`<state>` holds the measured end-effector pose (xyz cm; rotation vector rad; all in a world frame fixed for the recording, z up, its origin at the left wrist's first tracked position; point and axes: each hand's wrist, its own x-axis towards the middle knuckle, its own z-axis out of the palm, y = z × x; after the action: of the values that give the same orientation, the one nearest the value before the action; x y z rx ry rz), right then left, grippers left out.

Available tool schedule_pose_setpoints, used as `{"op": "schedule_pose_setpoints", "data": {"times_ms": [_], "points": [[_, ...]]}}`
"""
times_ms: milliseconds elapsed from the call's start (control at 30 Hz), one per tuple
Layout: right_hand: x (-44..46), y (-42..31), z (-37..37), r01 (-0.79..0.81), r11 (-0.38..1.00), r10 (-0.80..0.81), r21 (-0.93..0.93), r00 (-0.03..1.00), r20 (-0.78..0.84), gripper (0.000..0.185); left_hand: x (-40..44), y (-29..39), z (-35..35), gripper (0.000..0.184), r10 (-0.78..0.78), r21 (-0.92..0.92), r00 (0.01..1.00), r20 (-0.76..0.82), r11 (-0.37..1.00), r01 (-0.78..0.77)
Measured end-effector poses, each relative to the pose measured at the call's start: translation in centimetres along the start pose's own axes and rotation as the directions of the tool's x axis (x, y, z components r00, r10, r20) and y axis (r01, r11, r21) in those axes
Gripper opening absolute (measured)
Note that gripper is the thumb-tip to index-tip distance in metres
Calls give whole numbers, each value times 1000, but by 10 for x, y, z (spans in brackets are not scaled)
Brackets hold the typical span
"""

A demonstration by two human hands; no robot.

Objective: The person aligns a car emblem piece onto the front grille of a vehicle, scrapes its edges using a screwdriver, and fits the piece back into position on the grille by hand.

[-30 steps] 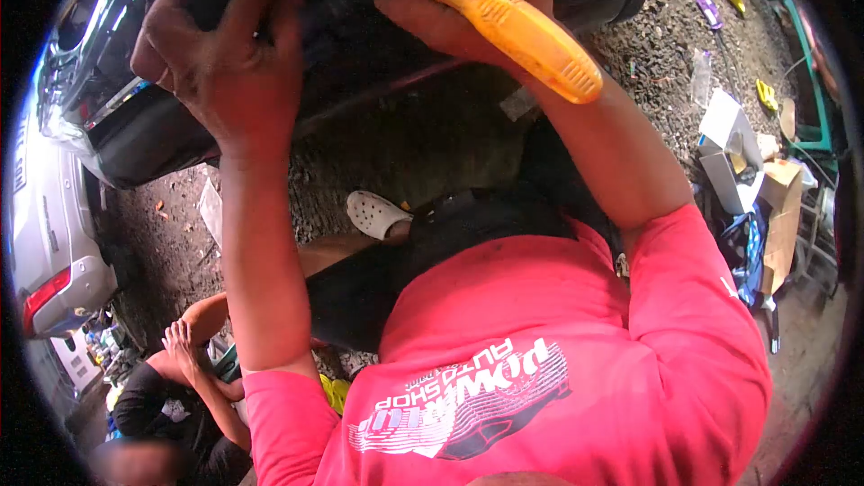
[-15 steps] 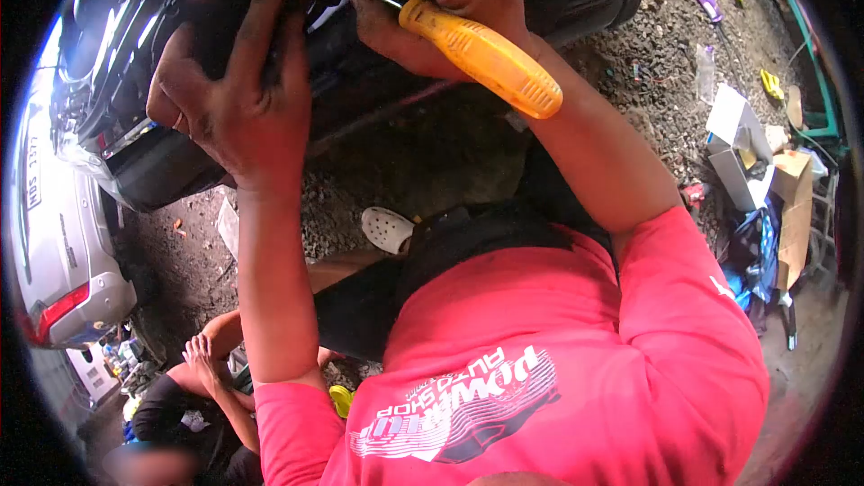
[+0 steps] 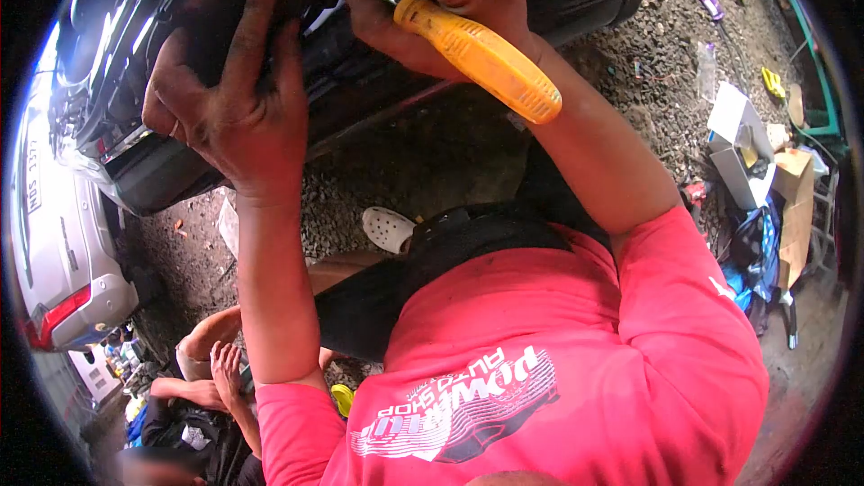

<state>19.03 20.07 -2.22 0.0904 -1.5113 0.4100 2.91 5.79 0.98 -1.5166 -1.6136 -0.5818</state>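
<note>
A screwdriver with an orange handle [image 3: 481, 58] is in my right hand [image 3: 441, 0], whose fingers pinch its metal shaft near the handle. The tip of the shaft points up and left, in front of the dark car body [image 3: 360, 108]. My left hand [image 3: 234, 108] rests against the same black panel, left of the screwdriver, with its fingers spread and nothing visible in it. Deep shadow hides what lies between the two hands.
A silver vehicle [image 3: 72, 252] stands at the left. Another person [image 3: 216, 396] sits at the lower left, hands together. On the gravel at the right are an open white box [image 3: 740, 148], a cardboard piece [image 3: 794, 216] and a purple object [image 3: 708, 2].
The screwdriver and my right hand have shifted left and slightly down, and more shaft shows. My left hand's fingers remain spread. The other person's arms have moved.
</note>
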Motion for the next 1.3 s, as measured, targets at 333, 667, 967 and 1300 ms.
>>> {"op": "schedule_pose_setpoints", "data": {"times_ms": [333, 667, 967, 1300], "points": [[4, -3, -1, 26, 999, -27, -48, 1000, -14, 17, 1, -2, 0, 49, 12, -18, 1000, 11, 1000, -11], [-2, 6, 6, 73, 997, -73, -17, 996, -51, 13, 5, 2, -3, 48, 26, 24, 999, 26, 999, -26], [7, -3, -1, 90, 993, -89, -75, 996, 20, 14, 3, 4, 2, 49, 7, 2, 999, -51, 1000, -7], [-2, 12, 4, 95, 995, -96, 14, 995, 18, 15, 4, 6, -1, 50, -23, 71, 999, 28, 997, 21]]}}
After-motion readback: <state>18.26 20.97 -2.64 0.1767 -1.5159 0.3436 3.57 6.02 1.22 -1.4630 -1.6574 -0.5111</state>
